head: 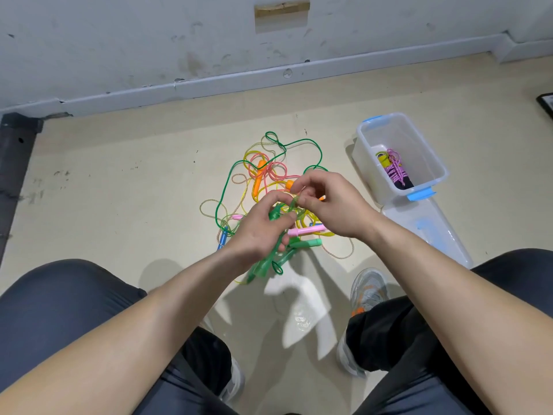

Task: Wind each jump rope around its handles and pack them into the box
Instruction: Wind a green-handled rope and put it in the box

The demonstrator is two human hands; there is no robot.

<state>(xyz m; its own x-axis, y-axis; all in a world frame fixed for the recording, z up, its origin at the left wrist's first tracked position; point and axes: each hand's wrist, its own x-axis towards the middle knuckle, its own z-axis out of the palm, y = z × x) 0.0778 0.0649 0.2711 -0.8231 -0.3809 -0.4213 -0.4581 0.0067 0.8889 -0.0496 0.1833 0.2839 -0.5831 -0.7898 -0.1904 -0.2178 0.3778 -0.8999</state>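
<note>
The left hand (260, 232) curls around a green jump rope (258, 269), handles poking out below the fist, while the right hand (332, 202) pinches its cord just above, both over the tangle of coloured ropes (263, 172) on the floor (134, 190). To the right stands the clear box (366, 157), one wound purple rope (395, 170) inside, its lid (431, 232) flat beside it.

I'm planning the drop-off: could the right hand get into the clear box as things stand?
Probably yes. The clear box sits open on the right hand's side, its lid off on the floor, with only one wound rope inside. Nothing lies between them, though that hand pinches the green rope.
</note>
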